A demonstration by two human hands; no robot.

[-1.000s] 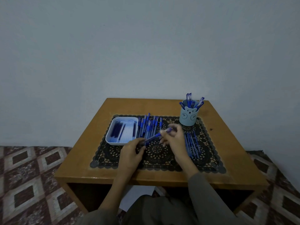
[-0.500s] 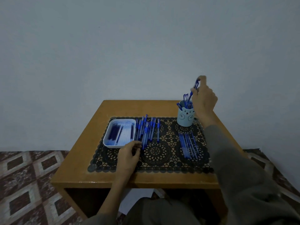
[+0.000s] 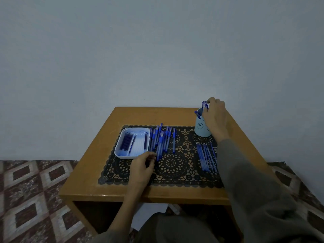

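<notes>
1. Right hand (image 3: 214, 118) is reached out far and right, at the top of the cup (image 3: 199, 129). Its fingers are curled and pinch the cap end of a blue pen (image 3: 204, 104).
2. The pen stands about upright under the right fingertips. Its lower part is inside the cup, among other blue pens there.
3. The cup is pale blue with a face drawn on it. It stands just left of and below the right palm, partly hidden by the hand.
4. Left hand (image 3: 141, 168) rests low on the mat (image 3: 172, 165), well apart from the right hand. Its fingers are loosely curled.
5. The left fingertips are at the near end of the pile of pens (image 3: 162, 139). Cannot tell if they pinch one or only touch.
6. The pile of pens lies just beyond the left hand, fanned away from it.
7. White tray (image 3: 122, 156) sits just left of the pile, beyond the left thumb side. Dark refills (image 3: 127, 142) lie in it.
8. A row of pen parts (image 3: 205, 157) lies side by side on the mat, between the hands, just beside the right sleeve (image 3: 245, 181).
9. The mat is dark lace and lies on a wooden surface (image 3: 98, 172).
</notes>
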